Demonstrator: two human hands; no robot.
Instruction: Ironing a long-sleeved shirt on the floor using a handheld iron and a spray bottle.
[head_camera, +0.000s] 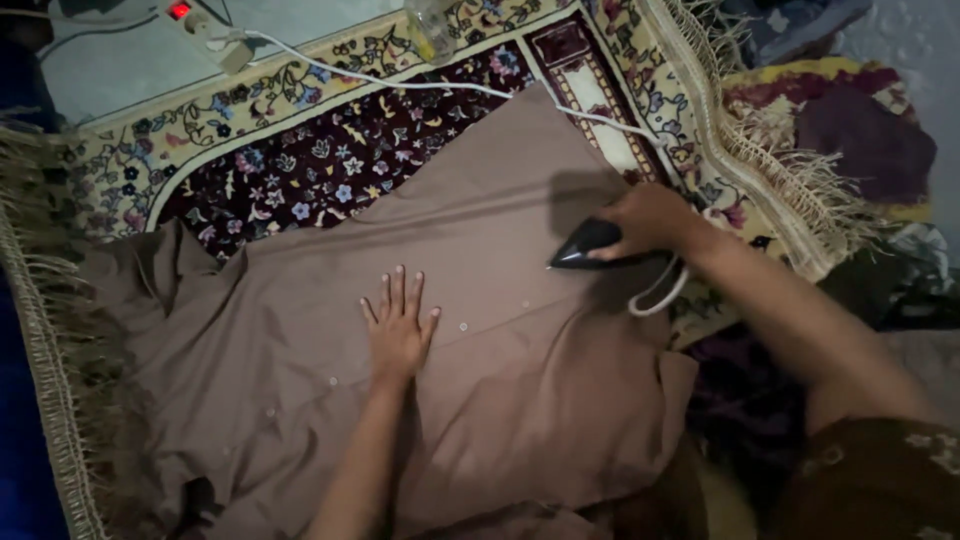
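A brown garment (500, 250) with a row of small pale buttons lies spread flat, its left edge bunched into folds. A dark, pointed clothes iron (588, 243) rests on the garment's right side with its tip facing left. Its white cord (440, 82) trails up and left across the cloth.

Both forearms are bare, with no sleeve reaching the wrists and no watch, ring or bracelet to be seen. The left hand (398, 328) and right hand (650, 220) wear no gloves. At the lower right, a dark brown garment (880, 480) with a faint pale pattern covers the body.
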